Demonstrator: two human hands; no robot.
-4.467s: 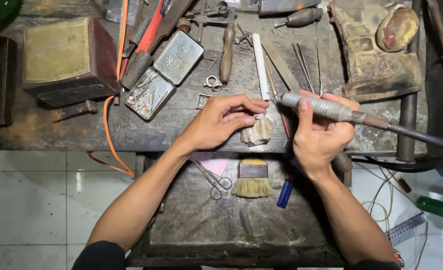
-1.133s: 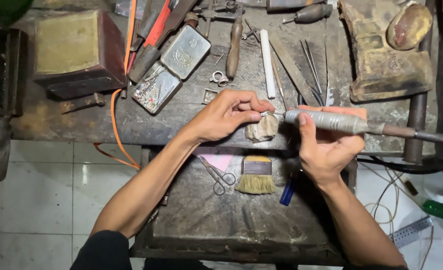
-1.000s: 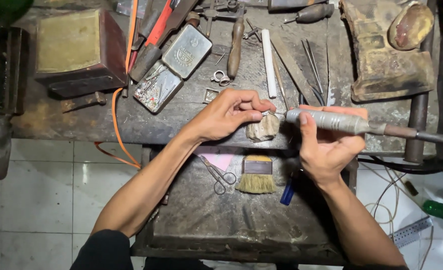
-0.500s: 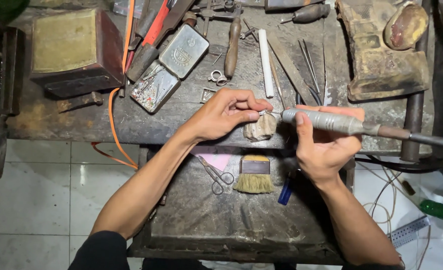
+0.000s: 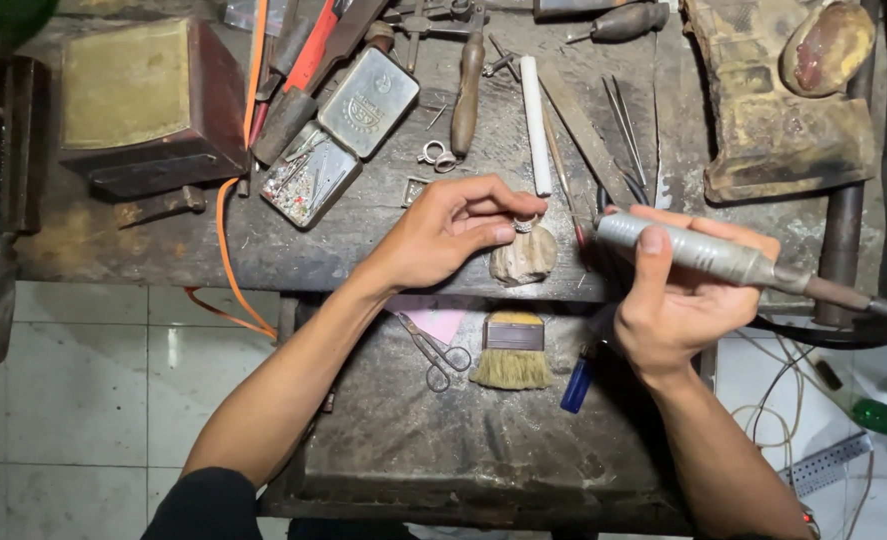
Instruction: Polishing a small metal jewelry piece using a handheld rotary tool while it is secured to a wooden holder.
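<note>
My left hand (image 5: 450, 228) pinches a small silver ring (image 5: 525, 224) and holds it down on a worn wooden bench peg (image 5: 526, 258) at the front edge of the dark workbench (image 5: 363, 235). My right hand (image 5: 681, 300) grips a grey metal rotary handpiece (image 5: 685, 249) with a flexible shaft running off to the right. The handpiece tip (image 5: 580, 236) points left, just beside the ring and slightly apart from it.
Below the bench edge a drawer tray (image 5: 403, 450) holds scissors (image 5: 431, 350), a flat brush (image 5: 512, 351) and a blue lighter (image 5: 577, 384). Files, tweezers, a white stick (image 5: 535, 125), two metal tins (image 5: 341, 135) and a brown box (image 5: 143, 105) lie on the bench top.
The handpiece tip has drawn back a little to the right, away from the ring. My left hand still holds the ring on the peg.
</note>
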